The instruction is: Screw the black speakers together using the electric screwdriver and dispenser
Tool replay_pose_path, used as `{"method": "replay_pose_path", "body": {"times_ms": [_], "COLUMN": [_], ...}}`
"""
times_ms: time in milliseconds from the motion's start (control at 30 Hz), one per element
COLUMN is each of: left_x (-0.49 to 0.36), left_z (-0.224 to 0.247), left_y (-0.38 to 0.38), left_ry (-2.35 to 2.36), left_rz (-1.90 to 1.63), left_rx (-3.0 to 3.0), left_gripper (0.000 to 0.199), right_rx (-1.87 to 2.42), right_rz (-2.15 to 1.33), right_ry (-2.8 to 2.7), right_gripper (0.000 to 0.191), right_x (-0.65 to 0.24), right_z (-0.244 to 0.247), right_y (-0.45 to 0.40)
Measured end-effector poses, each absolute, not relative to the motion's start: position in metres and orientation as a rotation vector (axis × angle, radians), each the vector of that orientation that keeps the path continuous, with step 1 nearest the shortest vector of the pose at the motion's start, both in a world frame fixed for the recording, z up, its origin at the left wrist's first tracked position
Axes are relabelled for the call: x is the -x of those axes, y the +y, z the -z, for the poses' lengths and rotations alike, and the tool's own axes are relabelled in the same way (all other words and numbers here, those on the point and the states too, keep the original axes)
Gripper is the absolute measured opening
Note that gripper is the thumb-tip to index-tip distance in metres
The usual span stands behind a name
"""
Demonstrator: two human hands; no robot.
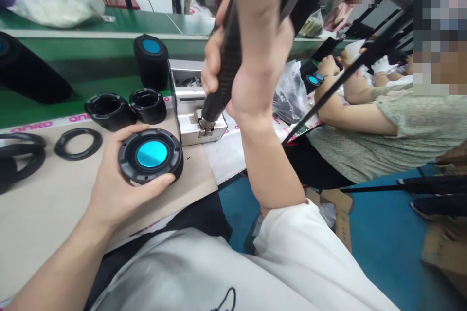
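My left hand point(118, 174) is closed around a black round speaker part point(126, 157) with a shiny blue disc in its centre, its face turned up. My right hand point(251, 82) is wrapped around a black electric screwdriver point(229, 53), partly smeared by motion. The screwdriver's tip points down at the front of a silver screw feeder box point(188, 133) and appears to touch it. Behind the speaker part stand two black ring-shaped housings point(109, 109). A flat black ring point(78, 144) lies to the left of my left hand.
A black cylindrical speaker point(151, 65) stands behind the housings, and another dark cylinder point(31, 70) leans at the far left. A clear plastic bag point(292, 94) lies right of the feeder. A co-worker's arm point(350, 111) is at the bench on the right. Cartons point(337, 213) sit on the floor.
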State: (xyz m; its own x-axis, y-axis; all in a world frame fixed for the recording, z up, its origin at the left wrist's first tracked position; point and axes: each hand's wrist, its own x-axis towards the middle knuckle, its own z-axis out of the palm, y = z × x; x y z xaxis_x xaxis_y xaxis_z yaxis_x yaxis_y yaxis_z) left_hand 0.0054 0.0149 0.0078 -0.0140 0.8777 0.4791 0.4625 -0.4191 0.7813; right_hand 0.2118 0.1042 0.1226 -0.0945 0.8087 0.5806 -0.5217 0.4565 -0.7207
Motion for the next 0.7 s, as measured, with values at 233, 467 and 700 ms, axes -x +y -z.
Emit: {"method": "replay_pose_path", "body": {"times_ms": [233,467,700], "left_x": [-0.003,0.000,0.001], "left_z": [-0.006,-0.003,-0.004], "left_y": [0.016,0.016,0.015], "left_ry": [1.384,1.364,1.363], "left_rz": [-1.419,-1.400,-1.400], "left_rx": [-1.885,-1.855,-1.855], "left_gripper": [0.082,0.089,0.089], "right_rx": [0.724,0.727,0.666], "right_rz": [-1.022,-0.962,-0.964], "right_ry": [-1.370,-1.243,-1.300], "right_gripper": [0.059,0.067,0.045], "right_x": [-0.219,-0.211,-0.215], "right_z": [-0.088,-0.086,-0.099], "right_y": [0.121,0.114,0.111]}}
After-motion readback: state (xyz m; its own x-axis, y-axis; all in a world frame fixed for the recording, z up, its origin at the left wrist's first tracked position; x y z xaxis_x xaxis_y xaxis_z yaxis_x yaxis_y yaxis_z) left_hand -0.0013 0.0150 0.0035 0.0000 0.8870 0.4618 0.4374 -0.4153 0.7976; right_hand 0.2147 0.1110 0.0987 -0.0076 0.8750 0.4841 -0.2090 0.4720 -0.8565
